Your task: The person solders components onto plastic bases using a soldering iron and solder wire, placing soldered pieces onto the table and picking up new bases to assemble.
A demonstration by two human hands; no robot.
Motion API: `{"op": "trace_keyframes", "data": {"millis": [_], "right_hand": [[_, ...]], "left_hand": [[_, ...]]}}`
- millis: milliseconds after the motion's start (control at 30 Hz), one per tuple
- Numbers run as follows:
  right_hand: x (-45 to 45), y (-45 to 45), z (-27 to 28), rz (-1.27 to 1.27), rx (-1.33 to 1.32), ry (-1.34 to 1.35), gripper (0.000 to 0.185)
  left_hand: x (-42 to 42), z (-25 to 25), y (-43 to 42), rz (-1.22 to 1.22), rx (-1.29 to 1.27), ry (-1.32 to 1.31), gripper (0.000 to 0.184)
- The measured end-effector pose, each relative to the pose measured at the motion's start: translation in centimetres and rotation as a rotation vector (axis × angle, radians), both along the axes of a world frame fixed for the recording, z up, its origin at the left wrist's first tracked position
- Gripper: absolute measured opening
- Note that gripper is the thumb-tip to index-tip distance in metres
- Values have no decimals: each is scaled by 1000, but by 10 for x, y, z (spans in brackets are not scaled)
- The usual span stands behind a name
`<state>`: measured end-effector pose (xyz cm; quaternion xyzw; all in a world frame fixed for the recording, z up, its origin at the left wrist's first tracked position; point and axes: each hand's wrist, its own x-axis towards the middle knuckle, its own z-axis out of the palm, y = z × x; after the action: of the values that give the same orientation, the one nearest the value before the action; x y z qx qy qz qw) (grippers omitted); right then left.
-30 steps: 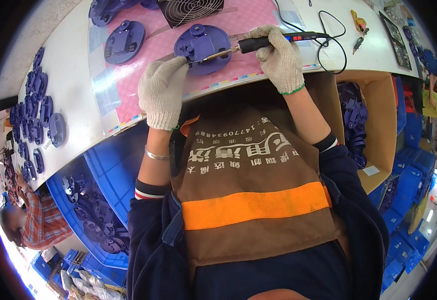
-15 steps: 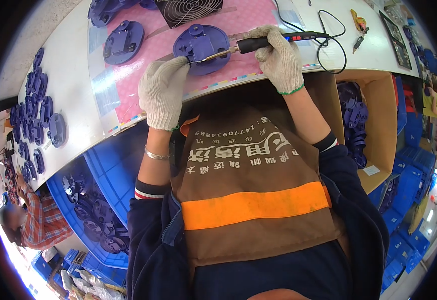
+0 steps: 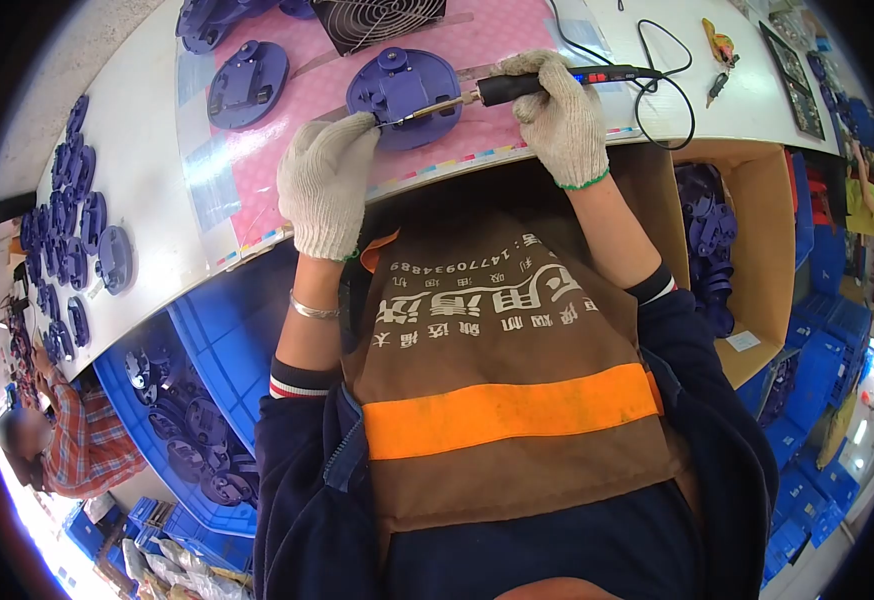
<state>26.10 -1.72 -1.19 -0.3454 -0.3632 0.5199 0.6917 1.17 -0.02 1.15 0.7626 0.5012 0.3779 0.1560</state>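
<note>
My right hand (image 3: 562, 120), in a white knit glove, is wrapped round the black handle of a soldering iron (image 3: 502, 90). The iron's metal tip points left over a round purple plastic housing (image 3: 422, 80) lying on the pink mat. My left hand (image 3: 329, 175), gloved too, has its fingers pinched together at the housing's lower left edge, close to the iron's tip. Whatever is between those fingertips is too small to make out. Another purple housing (image 3: 247, 85) lies to the left on the mat.
A black fan with a wire guard (image 3: 382, 20) stands behind the housing. The iron's cable (image 3: 692, 100) loops to the right. Many purple housings (image 3: 112, 260) cover the table's left side. A blue bin (image 3: 122, 385) and a cardboard box (image 3: 762, 220) hold more. A co-worker in a plaid shirt (image 3: 92, 440) is at left.
Both my hands, the soldering iron and the housing stay practically where they were. At the far right, a person in a yellow-green top has shifted slightly.
</note>
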Motion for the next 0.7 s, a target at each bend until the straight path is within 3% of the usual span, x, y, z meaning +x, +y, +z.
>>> {"op": "trace_keyframes", "data": {"millis": [267, 367, 700], "right_hand": [[-5, -4, 11, -8, -123, 52, 27], [-6, -5, 13, -8, -130, 85, 27], [-3, -4, 8, 12, -79, 24, 26]], "left_hand": [[0, -4, 0, 6, -46, -67, 18], [2, -13, 1, 75, -105, -220, 21], [-4, -8, 1, 16, 35, -139, 15]]}}
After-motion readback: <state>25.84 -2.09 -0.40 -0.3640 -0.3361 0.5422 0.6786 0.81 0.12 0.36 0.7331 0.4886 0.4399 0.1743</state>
